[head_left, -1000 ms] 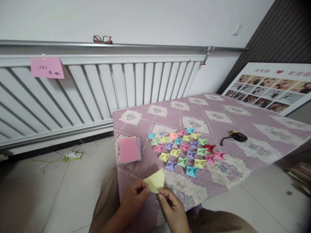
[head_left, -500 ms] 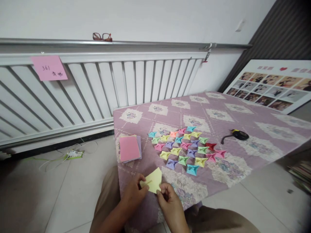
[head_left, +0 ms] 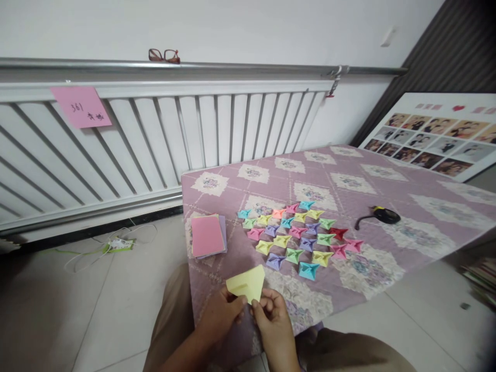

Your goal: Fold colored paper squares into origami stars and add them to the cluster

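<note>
A pale yellow sheet of folded paper (head_left: pixel 248 282) is held between my two hands above the near edge of the table. My left hand (head_left: pixel 221 313) pinches its lower left side, thumb on top. The thumb and fingers of my right hand (head_left: pixel 273 318) close on its lower right corner. Beyond the paper, several small folded paper boats (head_left: pixel 293 255) in blue, green, yellow, pink, purple and red stand in slanting rows. To the left lies a stack of coloured paper (head_left: pixel 208 235), pink sheet on top.
A purple flowered cloth (head_left: pixel 240 194) covers the table. A black object with a strap (head_left: pixel 383 214) lies at the right. Behind stands a white radiator (head_left: pixel 222 126) with a pink note (head_left: pixel 82 107); glasses (head_left: pixel 165 55) rest on the pipe. A power strip (head_left: pixel 120 245) sits on the floor.
The yellow paper has turned between my hands, and its left side now points up and left. My left thumb has slid right along its lower edge, closer to my right hand.
</note>
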